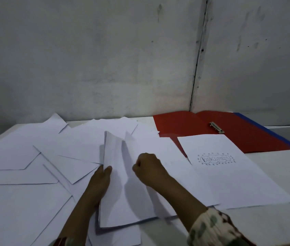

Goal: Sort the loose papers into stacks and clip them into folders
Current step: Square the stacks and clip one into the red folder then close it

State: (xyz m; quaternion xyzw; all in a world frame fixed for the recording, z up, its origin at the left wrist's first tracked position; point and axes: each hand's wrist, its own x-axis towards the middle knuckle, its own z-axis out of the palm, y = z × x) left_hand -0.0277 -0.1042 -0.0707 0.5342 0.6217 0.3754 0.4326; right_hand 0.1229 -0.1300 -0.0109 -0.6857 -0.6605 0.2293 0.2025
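Item one: a white, smooth-topped table (pixel 274 174) set against a grey, scuffed and stained wall (pixel 105 59) with a dark vertical seam. Item two: many loose white paper sheets (pixel 25 157), thin, flat and rectangular, lay overlapped at odd angles across the left half of the table, their corners jutting out. Item three: a gathered stack of white sheets (pixel 123 192) lay at centre, its left edge lifted and bowed upward, a bluish edge showing beneath its near corner. Item four: a single white sheet bearing a hand-drawn bubble label ringed with small circles (pixel 229 174) lay flat to the right of the stack, its far corner overlapping the folder. Item five: an open red card folder (pixel 185 123), matte, lay at the far right of the table, with a small silver metal clip (pixel 216 127) on its inner face and a blue edge (pixel 265 128) showing along its right side. The left hand (pixel 101 178) held the raised left edge of the stack, fingers curled round it. The right hand (pixel 147 167) rested on the stack with fingers curled under, apparently pinching a sheet, though the grip itself was hidden; its wrist wore a cream patterned sleeve (pixel 215 226).
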